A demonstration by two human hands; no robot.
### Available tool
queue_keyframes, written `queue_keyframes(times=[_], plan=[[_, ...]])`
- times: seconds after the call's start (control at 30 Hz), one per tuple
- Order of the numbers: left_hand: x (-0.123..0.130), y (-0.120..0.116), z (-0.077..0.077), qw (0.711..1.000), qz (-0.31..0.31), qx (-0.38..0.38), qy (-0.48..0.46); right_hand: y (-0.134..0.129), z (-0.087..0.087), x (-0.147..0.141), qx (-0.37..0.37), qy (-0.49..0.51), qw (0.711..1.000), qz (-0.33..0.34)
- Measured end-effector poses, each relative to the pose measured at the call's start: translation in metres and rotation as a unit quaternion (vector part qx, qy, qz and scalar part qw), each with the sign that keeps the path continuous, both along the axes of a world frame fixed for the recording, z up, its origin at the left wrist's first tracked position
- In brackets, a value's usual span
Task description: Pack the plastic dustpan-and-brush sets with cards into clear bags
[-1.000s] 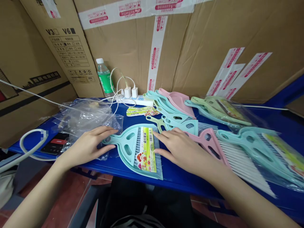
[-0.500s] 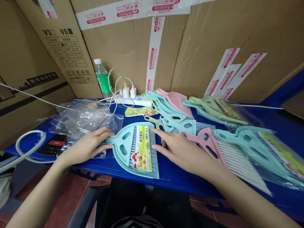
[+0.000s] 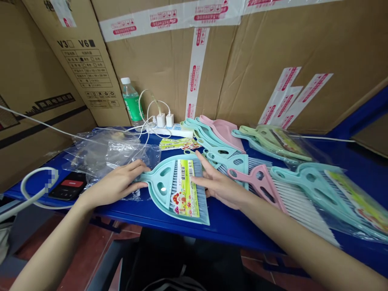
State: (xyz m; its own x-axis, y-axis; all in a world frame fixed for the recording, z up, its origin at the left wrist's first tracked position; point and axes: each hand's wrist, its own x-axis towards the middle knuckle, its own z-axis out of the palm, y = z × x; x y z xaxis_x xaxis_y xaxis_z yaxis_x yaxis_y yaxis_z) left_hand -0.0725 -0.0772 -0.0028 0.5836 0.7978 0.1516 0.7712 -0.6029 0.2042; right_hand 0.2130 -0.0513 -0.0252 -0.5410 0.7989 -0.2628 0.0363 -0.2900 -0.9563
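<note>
A light-blue dustpan has a matching hand brush nested in it. Across the brush lies a yellow-green printed card with a cartoon mushroom. My left hand is closed round the handles at the left end. On the right, my right hand is at the pan's open edge, thumb over the bristles by the card and some fingers curled beside or under the edge; its index finger points away from me. Close behind that hand are other blue brushes and a pink brush.
Nested dustpans lie at the back, with bagged sets to the right. Spare cards lie by a power strip with cables. Clear plastic bags, a phone and a bottle are on the left.
The dustpan with its brush has shifted slightly right and tilted a little. My right thumb has moved onto the bristles near the card, and its other fingers have come in at the edge.
</note>
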Motion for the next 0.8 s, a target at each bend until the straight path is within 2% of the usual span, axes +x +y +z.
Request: queue_keyframes(times=[0.17,0.27,0.43,0.67,0.8], plan=[[0.005,0.007,0.004,1.0,-0.019,0.006,0.006,0.004,-0.01,-0.001,0.043,0.054,0.998,-0.007],[0.007,0.013,0.009,0.999,-0.038,-0.003,0.008,0.007,-0.014,0.002,0.069,0.052,0.996,0.006],[0.009,0.022,0.014,0.999,-0.041,-0.03,0.008,0.008,-0.015,0.003,0.107,0.05,0.993,-0.03],[0.01,0.028,0.005,0.998,0.012,0.054,-0.044,0.007,-0.017,0.0,0.112,0.067,0.99,-0.055],[0.015,0.024,0.004,0.996,0.01,0.065,-0.065,0.008,-0.019,0.0,0.118,0.063,0.989,-0.059]])
